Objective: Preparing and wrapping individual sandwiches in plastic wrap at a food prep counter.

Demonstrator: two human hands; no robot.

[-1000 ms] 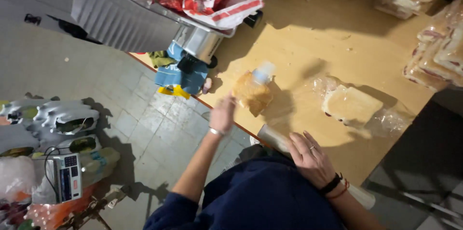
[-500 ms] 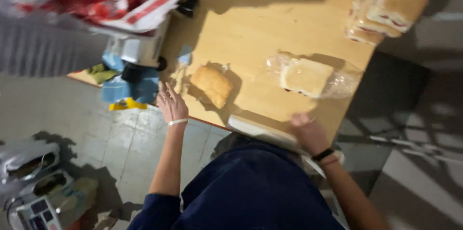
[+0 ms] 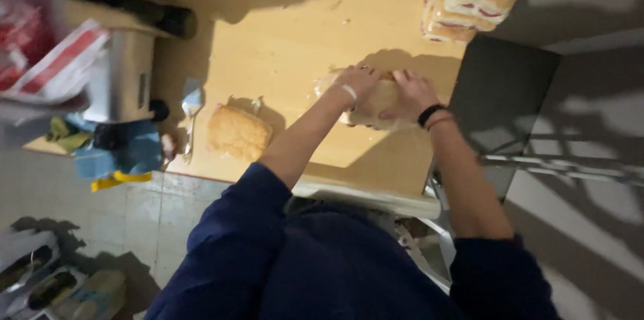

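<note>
Both arms stretch forward in dark blue sleeves pushed up past the elbows. The left hand (image 3: 355, 84) and right hand (image 3: 410, 92) sit close together, fingers curled downward.

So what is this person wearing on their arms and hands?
Dark blue sleeves are pushed up to about the elbows, leaving both forearms bare. The left hand has a pale band at the wrist and what looks like a ring. The right hand has a black wristband with a thinner reddish band beside it. No gloves.

Dark navy long-sleeved top, both sleeves pushed up to elbows. Left hand (image 3: 355, 82): pale band at wrist. Right hand (image 3: 410, 90): black band plus thin reddish bracelet at wrist.
</note>
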